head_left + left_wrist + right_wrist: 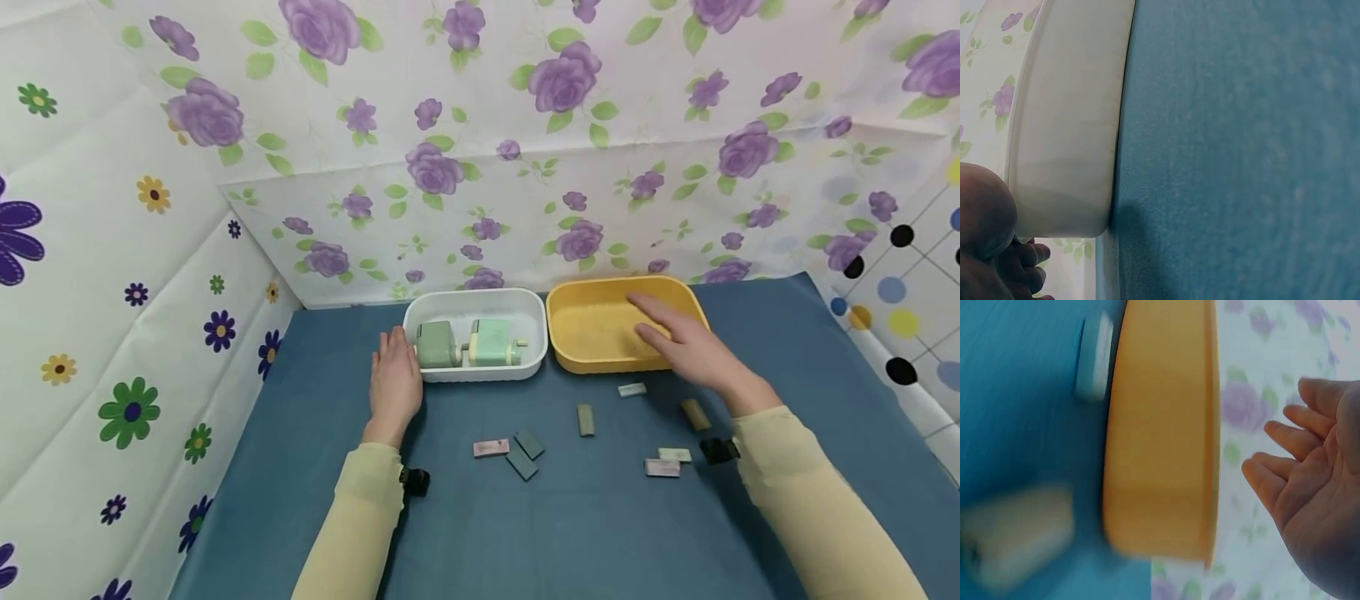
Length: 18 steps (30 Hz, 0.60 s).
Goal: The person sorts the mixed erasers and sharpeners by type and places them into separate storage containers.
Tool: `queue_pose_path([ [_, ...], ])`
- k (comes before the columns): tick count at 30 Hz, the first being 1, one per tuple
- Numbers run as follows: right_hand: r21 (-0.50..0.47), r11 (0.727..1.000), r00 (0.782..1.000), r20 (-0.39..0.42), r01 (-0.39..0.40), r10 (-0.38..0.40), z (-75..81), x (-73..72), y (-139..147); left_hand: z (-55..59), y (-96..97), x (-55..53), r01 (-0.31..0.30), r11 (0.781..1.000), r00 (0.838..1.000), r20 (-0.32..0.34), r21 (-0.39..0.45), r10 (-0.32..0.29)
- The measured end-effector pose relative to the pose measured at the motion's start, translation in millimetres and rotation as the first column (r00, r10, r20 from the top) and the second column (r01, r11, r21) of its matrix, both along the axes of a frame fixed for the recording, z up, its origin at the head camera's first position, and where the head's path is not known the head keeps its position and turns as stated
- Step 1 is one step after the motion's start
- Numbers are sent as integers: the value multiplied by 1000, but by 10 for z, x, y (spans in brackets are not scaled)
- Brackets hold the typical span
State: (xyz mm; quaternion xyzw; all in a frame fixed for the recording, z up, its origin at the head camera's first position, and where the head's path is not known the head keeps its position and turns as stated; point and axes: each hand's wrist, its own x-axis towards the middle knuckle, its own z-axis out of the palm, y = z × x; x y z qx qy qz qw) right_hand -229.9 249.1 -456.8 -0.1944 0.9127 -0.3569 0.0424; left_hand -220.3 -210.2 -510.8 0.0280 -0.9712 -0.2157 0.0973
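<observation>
My left hand [395,375] rests at the left end of a white tray [480,375], its fingers straight along the wall. In the left wrist view the thumb [985,209] lies right at the tray's corner. Inside the tray sit two crank pencil sharpeners, a grey-green one [437,344] and a mint one [491,342]. Over the right side of a yellow tray [600,365] hovers my right hand [693,350], fingers loosely extended and holding nothing. The right wrist view shows its open palm beside the outer wall of the yellow tray [1160,431].
Several small eraser-like blocks lie on the blue cloth: pink [491,448], dark green [522,462], olive [586,420], pale [632,389], brownish [695,415] and pale lilac [662,468]. The trays stand side by side before a flowered backdrop [480,225].
</observation>
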Motion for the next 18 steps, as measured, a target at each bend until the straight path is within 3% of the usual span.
queue_pose_path([
  [5,10,993,993,5,119,-119,-40,38,373,4,-18,-15,0,1000,1000,10,-14,0],
  [8,32,985,984,54,170,-172,-116,10,524,1,-23,-18,-1,1000,1000,18,-14,1],
  [13,69,983,975,138,167,-175,-260,-43,657,17,-20,-5,-2,1000,1000,28,-2,2],
  [18,50,987,977,145,150,-156,-356,-85,705,24,-16,-4,-3,1000,999,35,1,3],
])
